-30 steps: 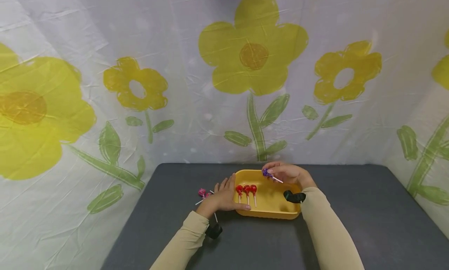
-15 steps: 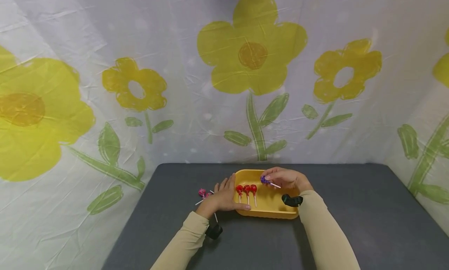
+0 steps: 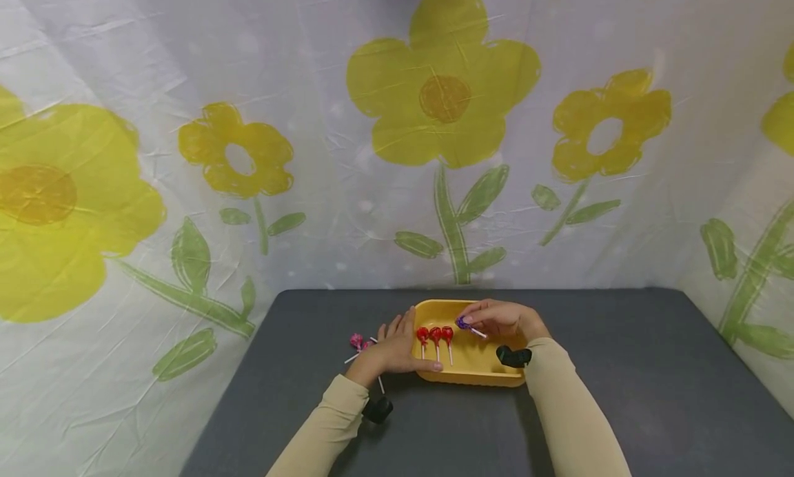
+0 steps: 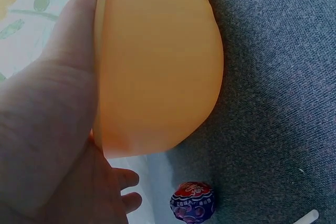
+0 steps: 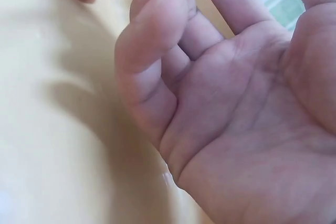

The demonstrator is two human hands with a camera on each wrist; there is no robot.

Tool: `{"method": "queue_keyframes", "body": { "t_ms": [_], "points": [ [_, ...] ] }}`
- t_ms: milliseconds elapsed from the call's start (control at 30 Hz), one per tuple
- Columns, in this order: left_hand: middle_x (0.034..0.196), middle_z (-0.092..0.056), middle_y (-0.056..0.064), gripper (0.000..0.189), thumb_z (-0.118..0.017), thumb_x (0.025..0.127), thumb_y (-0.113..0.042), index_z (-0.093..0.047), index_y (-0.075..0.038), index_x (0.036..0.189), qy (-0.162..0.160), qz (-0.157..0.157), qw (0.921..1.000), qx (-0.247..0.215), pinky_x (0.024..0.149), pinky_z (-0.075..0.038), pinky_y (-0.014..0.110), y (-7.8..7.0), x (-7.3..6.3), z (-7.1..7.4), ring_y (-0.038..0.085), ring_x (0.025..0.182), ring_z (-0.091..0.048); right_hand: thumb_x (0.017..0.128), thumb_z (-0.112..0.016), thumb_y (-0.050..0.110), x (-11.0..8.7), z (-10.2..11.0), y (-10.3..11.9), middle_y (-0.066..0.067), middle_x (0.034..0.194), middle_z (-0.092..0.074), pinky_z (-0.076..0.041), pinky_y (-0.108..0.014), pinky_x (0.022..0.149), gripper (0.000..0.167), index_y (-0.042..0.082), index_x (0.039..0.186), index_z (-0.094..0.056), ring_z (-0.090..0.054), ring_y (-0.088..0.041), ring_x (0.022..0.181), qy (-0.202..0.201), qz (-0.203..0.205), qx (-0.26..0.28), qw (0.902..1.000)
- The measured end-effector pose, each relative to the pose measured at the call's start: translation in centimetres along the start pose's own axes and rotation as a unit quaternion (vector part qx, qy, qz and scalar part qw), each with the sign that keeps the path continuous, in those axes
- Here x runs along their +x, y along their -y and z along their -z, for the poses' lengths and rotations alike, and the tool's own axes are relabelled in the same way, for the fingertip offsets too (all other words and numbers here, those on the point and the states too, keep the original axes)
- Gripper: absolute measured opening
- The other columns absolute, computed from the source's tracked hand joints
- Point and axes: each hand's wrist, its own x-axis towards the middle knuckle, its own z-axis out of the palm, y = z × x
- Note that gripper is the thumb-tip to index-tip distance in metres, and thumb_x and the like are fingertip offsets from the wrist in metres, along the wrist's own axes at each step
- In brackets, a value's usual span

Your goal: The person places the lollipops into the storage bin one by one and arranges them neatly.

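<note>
Purple lollipop (image 3: 462, 322) shifted lower and closer to red lollipops (image 3: 435, 333), right hand (image 3: 504, 318) pinching it, left hand (image 3: 392, 351) spread against yellow tray (image 3: 477, 378)

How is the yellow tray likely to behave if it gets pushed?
The yellow tray is probably light and fairly stiff, given its smooth, plastic-looking wall. Being low and wide, it seems unlikely to tip. The three red lollipops lying in it may shift or roll a little, since their heads are round.

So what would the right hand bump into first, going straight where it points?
The right hand would probably meet the nearest red lollipop in the yellow tray, led by the purple lollipop it pinches. Height is unclear; it might pass above.
</note>
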Motion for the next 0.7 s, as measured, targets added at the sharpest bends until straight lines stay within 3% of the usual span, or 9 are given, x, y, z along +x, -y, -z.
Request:
{"method": "queue_keyframes", "body": {
  "t_ms": [367, 700],
  "points": [
    [0.167, -0.011, 0.016, 0.133, -0.067, 0.073, -0.076, 0.01, -0.009, 0.159, 0.005, 0.011, 0.9999, 0.009, 0.123, -0.005, 0.06, 0.22, 0.34, -0.31, 0.034, 0.156, -0.007, 0.101, -0.052, 0.01, 0.22, -0.06, -0.23, 0.004, 0.084, -0.067, -0.05, -0.023, 0.066, 0.025, 0.01, 0.124, -0.061, -0.055, -0.009, 0.068, 0.004, -0.036, 0.018, 0.9992],
    [0.167, -0.012, 0.016, 0.134, -0.068, 0.072, -0.077, 0.009, -0.009, 0.159, 0.0, 0.01, 0.9999, 0.001, 0.123, -0.007, 0.061, 0.53, 0.75, -0.67, 0.036, 0.156, -0.009, 0.103, -0.051, 0.012, 0.72, 0.03, -0.55, 0.005, 0.081, -0.066, -0.05, -0.023, 0.065, 0.021, 0.009, 0.119, -0.063, -0.054, -0.009, 0.068, -0.006, -0.045, 0.016, 0.9988]
  ]
}}
